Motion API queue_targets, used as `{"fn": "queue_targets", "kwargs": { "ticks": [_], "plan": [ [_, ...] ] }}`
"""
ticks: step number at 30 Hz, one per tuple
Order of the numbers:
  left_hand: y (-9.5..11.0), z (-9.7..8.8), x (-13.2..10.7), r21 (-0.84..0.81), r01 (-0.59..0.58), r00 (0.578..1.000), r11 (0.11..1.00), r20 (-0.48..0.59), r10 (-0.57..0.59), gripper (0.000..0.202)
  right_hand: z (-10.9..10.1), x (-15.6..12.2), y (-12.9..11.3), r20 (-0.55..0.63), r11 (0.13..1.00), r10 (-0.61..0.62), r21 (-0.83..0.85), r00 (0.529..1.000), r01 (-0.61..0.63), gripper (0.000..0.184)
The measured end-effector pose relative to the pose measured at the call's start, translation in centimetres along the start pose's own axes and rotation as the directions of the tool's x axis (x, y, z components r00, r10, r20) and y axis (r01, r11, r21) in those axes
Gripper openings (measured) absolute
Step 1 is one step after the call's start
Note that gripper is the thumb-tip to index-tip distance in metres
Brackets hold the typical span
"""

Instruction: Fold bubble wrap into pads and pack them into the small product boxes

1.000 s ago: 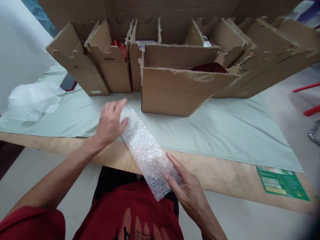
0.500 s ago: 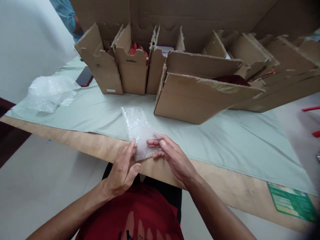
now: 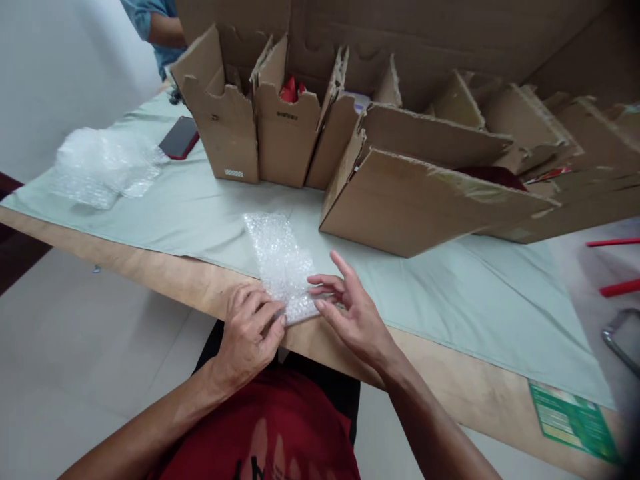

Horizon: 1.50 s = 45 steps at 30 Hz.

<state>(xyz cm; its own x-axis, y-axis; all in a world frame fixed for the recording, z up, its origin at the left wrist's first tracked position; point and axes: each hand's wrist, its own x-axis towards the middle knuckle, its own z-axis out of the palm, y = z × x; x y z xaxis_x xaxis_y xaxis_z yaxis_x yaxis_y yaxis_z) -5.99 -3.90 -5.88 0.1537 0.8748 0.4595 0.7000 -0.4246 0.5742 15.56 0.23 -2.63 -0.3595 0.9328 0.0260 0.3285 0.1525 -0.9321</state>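
Note:
A narrow strip of clear bubble wrap [image 3: 277, 250] lies at the table's near edge, its lower end folded over into a flat pad. Whether anything sits inside the fold I cannot make out. My left hand [image 3: 250, 330] pinches the pad's lower left corner, thumb in front and fingers bent on top. At the pad's right side is my right hand [image 3: 353, 310], fingers spread apart and index finger raised. Its thumb and lower fingertips are at the wrap's right edge.
Cardboard compartments [image 3: 280, 143] with red packets inside line the back, and a larger cardboard box [image 3: 425, 200] stands before them. More bubble wrap [image 3: 107, 167] and a phone [image 3: 179, 138] lie left. A green printed sheet [image 3: 575, 420] is at right. Another person's arm [image 3: 165, 30] shows at upper left.
The lower end of the bubble wrap now lies flatter. My left fingers have bent onto its corner, while my right hand has opened wider with its index finger lifted. The view has shifted slightly.

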Motion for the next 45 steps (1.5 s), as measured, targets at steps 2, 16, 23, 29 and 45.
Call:
{"fn": "queue_targets", "kwargs": {
  "ticks": [2,16,23,29,45],
  "plan": [
    [0.0,-0.2,-0.2,0.026,0.013,1.000,1.000,0.000,-0.013,0.013,-0.4,-0.8,0.4,0.044,0.956,-0.155,-0.246,0.987,0.161,0.070],
    [1.0,-2.1,-1.1,-0.006,-0.144,0.989,0.989,0.036,0.145,0.027,-1.1,-1.2,-0.6,0.257,0.849,-0.282,-0.381,0.924,0.365,0.028],
    [1.2,-1.6,-1.6,-0.109,0.074,0.995,0.991,-0.057,-0.081,0.016,0.2,-1.1,-0.6,0.105,0.941,0.042,-0.338,0.994,-0.004,0.026],
    [0.1,-1.3,-1.7,0.047,0.105,0.992,0.993,-0.070,-0.101,0.015,2.1,-1.0,0.6,-0.072,0.836,-0.232,-0.524,0.970,0.161,0.030],
    [-0.6,-2.5,-0.4,-0.034,0.014,1.000,0.999,-0.004,-0.014,0.013,1.8,-1.6,-0.2,0.022,0.817,-0.288,-0.516,0.957,0.257,0.025]
  ]
}}
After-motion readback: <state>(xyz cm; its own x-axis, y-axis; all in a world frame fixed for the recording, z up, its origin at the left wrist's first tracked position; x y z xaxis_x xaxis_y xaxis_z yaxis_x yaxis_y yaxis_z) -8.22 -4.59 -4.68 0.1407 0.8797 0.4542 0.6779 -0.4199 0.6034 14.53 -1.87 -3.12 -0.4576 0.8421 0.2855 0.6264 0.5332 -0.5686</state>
